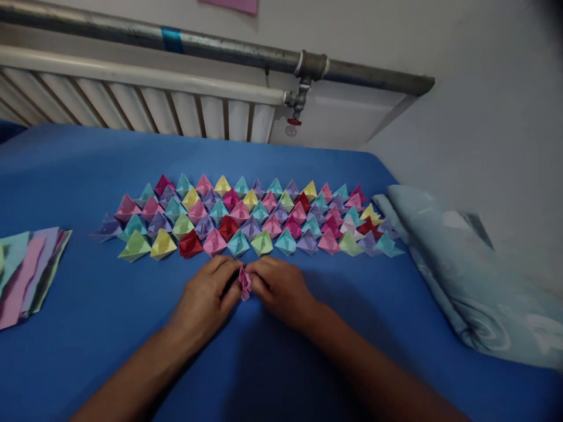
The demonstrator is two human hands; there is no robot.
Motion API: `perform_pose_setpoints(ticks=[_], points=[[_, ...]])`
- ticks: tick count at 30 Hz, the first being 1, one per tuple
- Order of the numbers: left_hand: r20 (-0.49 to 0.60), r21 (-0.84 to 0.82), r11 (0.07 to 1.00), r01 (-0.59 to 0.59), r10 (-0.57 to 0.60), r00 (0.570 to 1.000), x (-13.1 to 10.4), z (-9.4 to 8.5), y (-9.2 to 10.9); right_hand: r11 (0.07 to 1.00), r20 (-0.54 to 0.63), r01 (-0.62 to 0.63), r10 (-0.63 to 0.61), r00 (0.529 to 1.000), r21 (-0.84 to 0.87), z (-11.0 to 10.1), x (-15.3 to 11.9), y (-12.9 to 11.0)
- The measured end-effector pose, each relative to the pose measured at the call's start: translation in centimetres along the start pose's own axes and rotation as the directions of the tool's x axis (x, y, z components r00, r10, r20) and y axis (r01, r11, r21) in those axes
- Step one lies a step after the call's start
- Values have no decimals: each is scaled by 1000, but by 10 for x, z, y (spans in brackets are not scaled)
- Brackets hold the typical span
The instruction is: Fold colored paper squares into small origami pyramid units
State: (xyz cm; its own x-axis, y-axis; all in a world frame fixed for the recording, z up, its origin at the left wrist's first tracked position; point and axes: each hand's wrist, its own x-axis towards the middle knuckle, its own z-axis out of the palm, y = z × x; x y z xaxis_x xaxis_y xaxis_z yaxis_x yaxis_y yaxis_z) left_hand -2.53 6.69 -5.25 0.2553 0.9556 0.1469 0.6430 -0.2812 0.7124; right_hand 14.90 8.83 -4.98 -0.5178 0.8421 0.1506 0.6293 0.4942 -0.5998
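Note:
Between my two hands is a small pink folded paper (245, 283), creased and standing on edge just above the blue surface. My left hand (206, 293) pinches its left side between thumb and fingers. From the right, my right hand (281, 288) pinches the other side the same way. The fingertips cover part of the paper, so its full shape is hidden. Right beyond my hands stand rows of folded paper boats in many colours, the closest being a teal paper boat (238, 244) and a light green paper boat (263, 243).
A stack of coloured paper sheets (33, 272) lies at the left. Along the right edge rests a folded pale blue blanket (475, 281). Behind the blue surface (109, 351) are a white radiator (145, 105), a metal pipe (237, 51) and a red-handled valve (294, 122).

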Motion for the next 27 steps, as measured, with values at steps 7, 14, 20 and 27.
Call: perform_pose_setpoints(ticks=[7,14,20,27], points=[[-22,43,999,-30,31,999,0,0,0,1000,25,-10,10,1000,-9,3,0,-2],[2,61,998,33,-33,999,0,-1,-1,997,27,-62,64,998,-47,3,3,-6],[12,80,995,63,-64,998,1,-2,-1,993,5,-80,81,997,-92,4,5,-8],[10,102,992,70,-72,997,3,-6,-1,983,-34,-169,171,985,65,2,7,-12]])
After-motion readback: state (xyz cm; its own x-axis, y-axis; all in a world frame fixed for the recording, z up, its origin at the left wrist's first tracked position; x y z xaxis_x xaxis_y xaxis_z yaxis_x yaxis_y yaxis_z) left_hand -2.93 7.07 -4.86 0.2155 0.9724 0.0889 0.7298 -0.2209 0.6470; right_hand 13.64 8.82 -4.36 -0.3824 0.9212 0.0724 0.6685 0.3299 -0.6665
